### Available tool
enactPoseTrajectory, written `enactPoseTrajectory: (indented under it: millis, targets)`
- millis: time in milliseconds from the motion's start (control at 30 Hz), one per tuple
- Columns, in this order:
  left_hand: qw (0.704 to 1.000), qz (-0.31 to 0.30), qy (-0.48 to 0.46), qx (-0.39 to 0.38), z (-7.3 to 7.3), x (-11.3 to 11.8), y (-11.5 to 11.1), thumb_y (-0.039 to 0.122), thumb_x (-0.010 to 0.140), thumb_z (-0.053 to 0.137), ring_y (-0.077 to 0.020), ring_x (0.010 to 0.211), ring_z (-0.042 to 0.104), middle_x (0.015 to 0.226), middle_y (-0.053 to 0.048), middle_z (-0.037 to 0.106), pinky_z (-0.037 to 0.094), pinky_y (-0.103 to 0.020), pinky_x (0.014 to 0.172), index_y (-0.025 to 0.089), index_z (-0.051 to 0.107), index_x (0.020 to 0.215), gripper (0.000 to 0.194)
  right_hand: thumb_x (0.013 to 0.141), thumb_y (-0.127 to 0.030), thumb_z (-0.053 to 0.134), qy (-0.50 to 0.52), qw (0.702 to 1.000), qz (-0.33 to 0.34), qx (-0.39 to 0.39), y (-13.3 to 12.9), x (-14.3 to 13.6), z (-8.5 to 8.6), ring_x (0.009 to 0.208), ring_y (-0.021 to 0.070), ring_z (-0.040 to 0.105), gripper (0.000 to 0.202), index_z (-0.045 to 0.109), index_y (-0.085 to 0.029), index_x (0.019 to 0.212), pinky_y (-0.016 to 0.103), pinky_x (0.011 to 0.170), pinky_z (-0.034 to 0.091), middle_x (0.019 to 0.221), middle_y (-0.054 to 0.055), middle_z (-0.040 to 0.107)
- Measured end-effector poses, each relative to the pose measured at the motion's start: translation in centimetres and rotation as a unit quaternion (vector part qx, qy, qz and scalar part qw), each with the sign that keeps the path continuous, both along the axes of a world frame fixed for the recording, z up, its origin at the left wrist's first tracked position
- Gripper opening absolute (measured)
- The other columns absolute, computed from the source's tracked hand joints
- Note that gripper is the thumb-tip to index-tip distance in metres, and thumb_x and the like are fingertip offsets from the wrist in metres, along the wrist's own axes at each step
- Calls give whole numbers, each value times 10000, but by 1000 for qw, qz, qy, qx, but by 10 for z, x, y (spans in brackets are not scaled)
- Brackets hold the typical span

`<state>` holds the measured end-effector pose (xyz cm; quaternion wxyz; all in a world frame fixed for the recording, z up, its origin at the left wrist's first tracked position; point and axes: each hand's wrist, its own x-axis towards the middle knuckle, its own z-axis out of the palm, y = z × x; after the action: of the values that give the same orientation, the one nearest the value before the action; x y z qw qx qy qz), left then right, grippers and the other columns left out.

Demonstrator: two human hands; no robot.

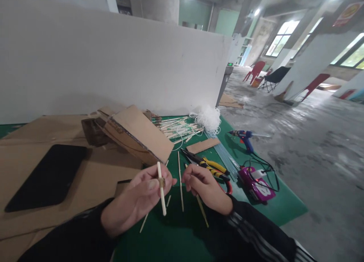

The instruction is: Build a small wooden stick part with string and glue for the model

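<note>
My left hand point(142, 190) pinches a short pale wooden stick point(162, 200) between thumb and fingers. Around the stick's middle sits a small brownish piece point(162, 182). To its right, my right hand point(206, 186) is closed on a thin yellowish pencil-like stick point(202, 209), whose dark tip points up and away. Between the hands another thin wooden stick point(179, 174) lies on the green tabletop point(159, 241). Pliers point(212, 166) with yellow-black handles rest just beyond my right hand. The fingertips of my right hand are partly hidden.
A cardboard box point(142, 131) and a black flat pad point(48, 178) lie left. Behind are piled sticks point(182, 128), white string point(209, 120) and a cardboard strip point(203, 145). Clear glue sticks point(226, 156), a blue glue gun point(245, 138) and a purple power strip point(257, 186) lie right.
</note>
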<state>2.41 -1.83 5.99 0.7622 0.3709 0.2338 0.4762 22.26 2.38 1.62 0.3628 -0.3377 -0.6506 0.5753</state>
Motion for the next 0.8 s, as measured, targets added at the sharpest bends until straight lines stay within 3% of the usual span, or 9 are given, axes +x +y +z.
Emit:
enactPoseTrajectory:
  millis: [167, 333, 500, 800]
  targets:
    - [1000, 8, -1, 7, 0, -8, 3, 311, 790, 700, -117, 683, 388, 715, 14, 432, 384, -245, 804, 180, 598, 834, 172, 874, -308, 590, 34, 993, 81, -75, -3, 0, 2, 535, 75, 465, 170, 587, -142, 837, 172, 467, 367, 639, -21, 541]
    - [999, -7, 16, 34, -8, -2, 2, 337, 805, 680, -120, 676, 376, 743, 4, 465, 360, -212, 654, 186, 598, 852, 178, 793, -370, 721, 71, 990, 72, -99, -7, -8, 1, 525, 47, 419, 278, 565, -147, 853, 149, 447, 342, 654, -51, 496]
    - [998, -4, 45, 47, -12, 2, 4, 364, 792, 697, -124, 684, 372, 730, 8, 467, 349, -222, 669, 182, 604, 822, 206, 785, -422, 717, 61, 989, 53, -123, -6, -14, -3, 459, 51, 427, 316, 541, -159, 787, 146, 384, 321, 577, -66, 487]
    - [998, 17, 53, 39, -8, 0, 5, 376, 770, 718, -122, 672, 378, 723, 10, 471, 337, -223, 648, 186, 614, 827, 223, 809, -310, 692, 104, 983, 58, -142, -2, -9, -7, 364, 36, 389, 204, 558, -167, 750, 145, 356, 294, 509, -80, 509]
